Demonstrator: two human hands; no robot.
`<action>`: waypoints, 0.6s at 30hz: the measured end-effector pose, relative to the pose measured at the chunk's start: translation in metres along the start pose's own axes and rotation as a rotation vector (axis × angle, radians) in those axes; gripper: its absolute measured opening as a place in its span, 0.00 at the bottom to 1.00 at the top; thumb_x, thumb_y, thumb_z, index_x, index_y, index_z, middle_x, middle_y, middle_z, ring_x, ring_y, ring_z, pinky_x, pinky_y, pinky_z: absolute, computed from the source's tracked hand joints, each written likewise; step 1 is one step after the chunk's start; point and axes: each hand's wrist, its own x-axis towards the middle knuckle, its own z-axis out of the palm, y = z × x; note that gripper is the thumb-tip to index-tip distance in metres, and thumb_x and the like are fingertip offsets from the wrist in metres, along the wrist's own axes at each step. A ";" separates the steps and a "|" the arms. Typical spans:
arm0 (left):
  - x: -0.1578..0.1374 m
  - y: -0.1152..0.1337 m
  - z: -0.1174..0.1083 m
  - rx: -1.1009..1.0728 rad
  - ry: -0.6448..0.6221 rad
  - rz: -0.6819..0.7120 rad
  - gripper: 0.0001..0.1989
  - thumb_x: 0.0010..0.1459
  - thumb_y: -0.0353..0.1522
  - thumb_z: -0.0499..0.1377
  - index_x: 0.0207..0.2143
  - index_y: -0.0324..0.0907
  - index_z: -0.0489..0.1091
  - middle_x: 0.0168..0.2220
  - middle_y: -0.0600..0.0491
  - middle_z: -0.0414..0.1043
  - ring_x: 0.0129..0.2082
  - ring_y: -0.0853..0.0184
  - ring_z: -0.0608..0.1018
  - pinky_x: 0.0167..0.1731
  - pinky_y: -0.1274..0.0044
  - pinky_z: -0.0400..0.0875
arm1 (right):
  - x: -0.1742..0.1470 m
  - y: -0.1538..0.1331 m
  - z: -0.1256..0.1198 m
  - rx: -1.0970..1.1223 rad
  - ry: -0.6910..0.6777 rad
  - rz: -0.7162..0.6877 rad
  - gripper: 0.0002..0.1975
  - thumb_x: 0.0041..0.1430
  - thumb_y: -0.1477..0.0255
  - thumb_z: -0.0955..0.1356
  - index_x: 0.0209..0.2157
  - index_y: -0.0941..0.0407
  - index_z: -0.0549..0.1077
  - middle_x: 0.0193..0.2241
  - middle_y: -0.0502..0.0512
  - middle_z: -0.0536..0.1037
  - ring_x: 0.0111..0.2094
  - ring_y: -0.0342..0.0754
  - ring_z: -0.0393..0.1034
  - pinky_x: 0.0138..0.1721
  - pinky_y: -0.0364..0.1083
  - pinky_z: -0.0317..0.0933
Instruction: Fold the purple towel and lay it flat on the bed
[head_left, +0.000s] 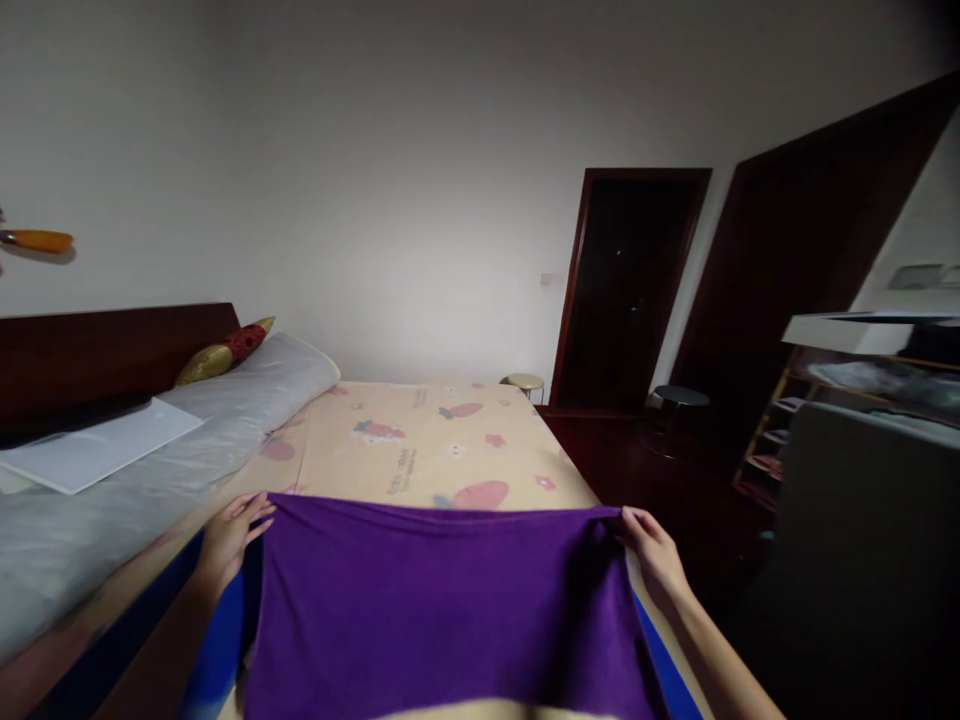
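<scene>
A purple towel (442,610) hung stretched between both hands, over the near end of the bed (420,445). The left hand (229,535) pinched its top left corner, fingers closed on the cloth; the right hand (652,550) gripped the top right corner likewise. A blue cloth (217,650) lay beneath. Farther left sat a grey bolster (225,410), a white board (97,445) and a gold cushion (225,352). Beyond stood two stools (525,382) and a dark doorway (630,285).

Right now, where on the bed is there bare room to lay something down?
Free: the printed sheet between the purple cloth and the far edge. Crowded: left side, with the long pillow and white board. Left hand and right hand hold the cloth's corners.
</scene>
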 end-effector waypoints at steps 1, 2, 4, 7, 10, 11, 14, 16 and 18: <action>0.006 0.007 0.006 -0.054 -0.011 0.034 0.07 0.43 0.28 0.64 0.28 0.41 0.71 0.24 0.56 0.75 0.26 0.72 0.78 0.26 0.81 0.76 | 0.009 -0.008 0.005 0.037 0.013 -0.023 0.24 0.33 0.52 0.75 0.29 0.54 0.74 0.24 0.47 0.77 0.28 0.44 0.71 0.29 0.42 0.66; 0.010 0.012 0.010 -0.097 -0.017 0.066 0.07 0.43 0.28 0.64 0.28 0.41 0.71 0.24 0.58 0.74 0.26 0.73 0.77 0.27 0.82 0.76 | 0.015 -0.016 0.008 0.070 0.024 -0.047 0.24 0.35 0.52 0.75 0.31 0.53 0.73 0.26 0.46 0.77 0.29 0.44 0.71 0.30 0.42 0.66; 0.016 0.017 0.012 -0.154 -0.026 0.121 0.08 0.43 0.30 0.65 0.29 0.42 0.70 0.26 0.60 0.73 0.27 0.75 0.77 0.29 0.83 0.75 | 0.023 -0.027 0.009 0.137 0.036 -0.082 0.23 0.37 0.51 0.74 0.33 0.52 0.72 0.28 0.45 0.77 0.32 0.43 0.72 0.34 0.42 0.67; 0.020 0.009 0.004 -0.179 -0.060 0.156 0.11 0.41 0.33 0.67 0.29 0.43 0.71 0.29 0.61 0.73 0.30 0.76 0.77 0.35 0.83 0.76 | 0.024 -0.029 -0.001 0.201 0.020 -0.083 0.23 0.36 0.54 0.75 0.31 0.52 0.71 0.28 0.46 0.77 0.33 0.44 0.73 0.37 0.44 0.69; 0.018 -0.020 -0.017 -0.117 -0.099 0.100 0.14 0.36 0.35 0.69 0.28 0.43 0.73 0.29 0.58 0.75 0.33 0.71 0.78 0.37 0.81 0.78 | 0.015 -0.007 -0.021 0.192 -0.003 0.000 0.21 0.32 0.58 0.76 0.29 0.54 0.72 0.27 0.48 0.78 0.31 0.45 0.73 0.36 0.43 0.69; 0.017 -0.034 -0.026 -0.081 -0.105 0.074 0.15 0.34 0.36 0.70 0.27 0.43 0.73 0.30 0.56 0.76 0.34 0.68 0.79 0.37 0.79 0.78 | 0.010 0.004 -0.027 0.179 -0.004 0.039 0.21 0.31 0.58 0.76 0.28 0.54 0.73 0.26 0.48 0.78 0.31 0.45 0.73 0.35 0.43 0.69; 0.006 -0.084 -0.055 0.034 -0.136 0.000 0.20 0.28 0.40 0.70 0.27 0.43 0.75 0.33 0.52 0.79 0.38 0.60 0.80 0.39 0.72 0.80 | -0.011 0.045 -0.044 0.133 0.000 0.141 0.21 0.28 0.58 0.77 0.25 0.55 0.74 0.24 0.48 0.77 0.29 0.47 0.73 0.33 0.44 0.70; -0.006 -0.117 -0.073 0.130 -0.165 -0.107 0.22 0.26 0.43 0.69 0.27 0.44 0.75 0.33 0.52 0.81 0.38 0.57 0.81 0.41 0.68 0.79 | -0.029 0.075 -0.052 0.078 -0.031 0.221 0.21 0.29 0.57 0.76 0.25 0.55 0.75 0.23 0.49 0.78 0.28 0.48 0.73 0.33 0.45 0.70; -0.020 -0.146 -0.087 0.257 -0.171 -0.207 0.21 0.25 0.47 0.67 0.25 0.46 0.74 0.30 0.53 0.81 0.38 0.54 0.81 0.42 0.66 0.79 | -0.046 0.106 -0.059 -0.006 -0.092 0.309 0.20 0.31 0.56 0.75 0.23 0.55 0.74 0.23 0.49 0.78 0.27 0.48 0.74 0.33 0.45 0.70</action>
